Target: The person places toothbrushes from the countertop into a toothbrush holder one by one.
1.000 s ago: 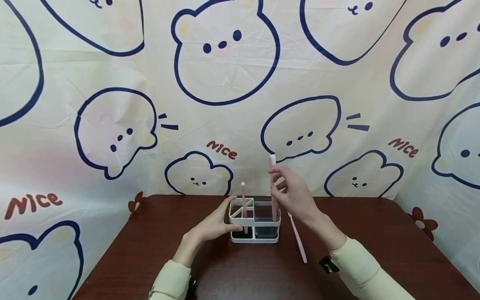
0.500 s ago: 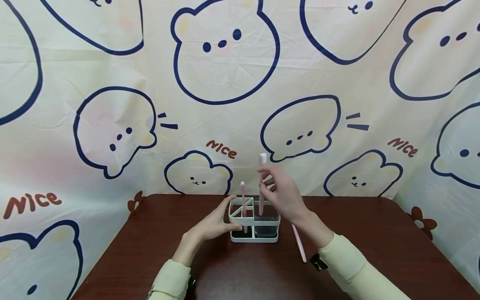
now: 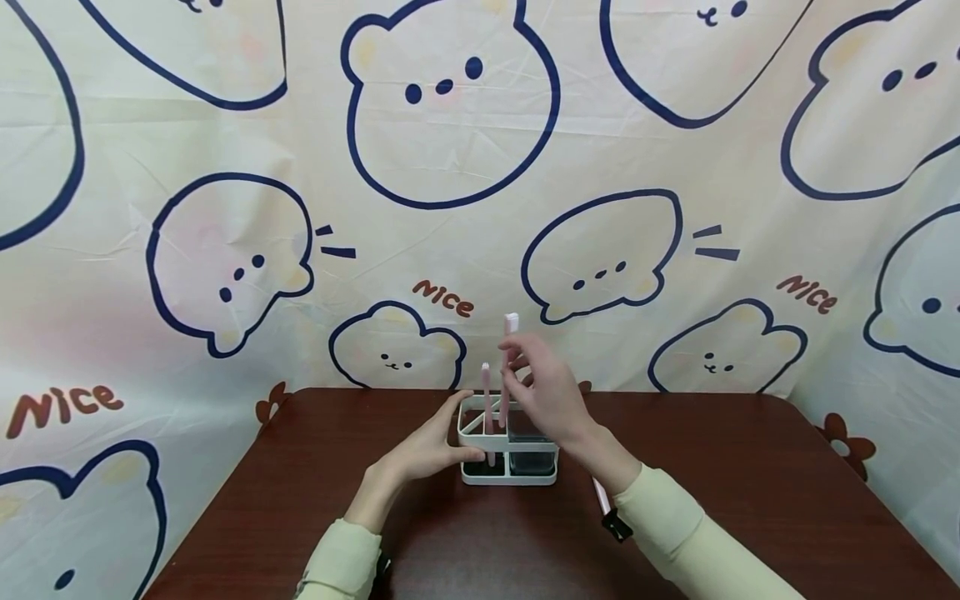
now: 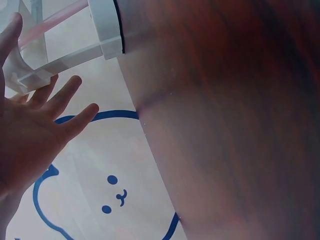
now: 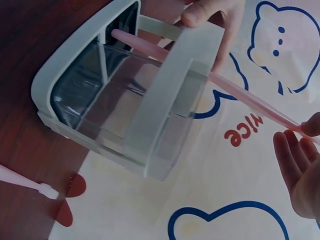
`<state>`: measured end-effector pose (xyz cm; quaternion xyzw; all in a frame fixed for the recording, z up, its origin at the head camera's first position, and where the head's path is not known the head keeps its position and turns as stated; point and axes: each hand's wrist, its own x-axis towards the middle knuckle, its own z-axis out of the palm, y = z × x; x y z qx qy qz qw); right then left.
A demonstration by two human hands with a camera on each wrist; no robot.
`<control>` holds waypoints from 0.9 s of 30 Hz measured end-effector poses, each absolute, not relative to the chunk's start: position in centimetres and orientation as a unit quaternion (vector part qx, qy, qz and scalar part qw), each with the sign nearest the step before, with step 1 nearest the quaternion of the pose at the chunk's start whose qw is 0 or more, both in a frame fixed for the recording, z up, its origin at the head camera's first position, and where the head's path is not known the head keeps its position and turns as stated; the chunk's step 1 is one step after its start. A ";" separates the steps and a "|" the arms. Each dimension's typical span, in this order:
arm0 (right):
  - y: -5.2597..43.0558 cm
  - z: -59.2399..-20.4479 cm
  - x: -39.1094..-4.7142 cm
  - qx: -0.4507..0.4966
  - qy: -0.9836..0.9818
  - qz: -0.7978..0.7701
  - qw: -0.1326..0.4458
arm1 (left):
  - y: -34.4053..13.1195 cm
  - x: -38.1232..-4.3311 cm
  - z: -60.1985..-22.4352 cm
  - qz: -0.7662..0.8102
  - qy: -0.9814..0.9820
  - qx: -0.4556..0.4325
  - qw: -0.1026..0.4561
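Observation:
A white toothbrush holder (image 3: 521, 447) stands on the table, with a clear cup (image 5: 80, 75) in its right part and small divided slots at its left. My left hand (image 3: 423, 446) grips its left side, thumb at the front and fingers behind. One pink toothbrush (image 3: 486, 379) stands upright in a left slot. Between thumb and fingertips, my right hand (image 3: 551, 396) pinches a second pink toothbrush (image 3: 511, 329), bristles up. Its lower end is at the slots beside the first; the head view does not show clearly how deep it sits. In the right wrist view a pink handle (image 5: 250, 102) runs toward the holder.
A third pink toothbrush (image 3: 601, 496) lies on the brown table (image 3: 337, 500) to the right of the holder, partly hidden under my right forearm. Its bristle head (image 5: 48, 190) shows in the right wrist view. A cloth printed with bears (image 3: 450, 125) hangs behind the table.
My right hand has carried its toothbrush leftward, from over the clear cup to the divided slots beside the standing toothbrush. The left hand and the holder have stayed in place.

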<state>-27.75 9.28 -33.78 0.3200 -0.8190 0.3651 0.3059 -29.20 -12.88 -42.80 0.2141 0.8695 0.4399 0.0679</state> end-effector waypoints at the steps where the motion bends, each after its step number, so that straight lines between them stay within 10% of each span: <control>1: 9.2 -33.9 -27.8 0.317 -0.821 0.363 0.305 | -12.9 -29.2 -42.8 0.440 0.869 0.215 0.068; 27: 8.5 -38.6 -28.6 0.295 -0.860 0.274 0.315 | -12.8 -29.3 -43.0 0.455 0.860 0.221 0.069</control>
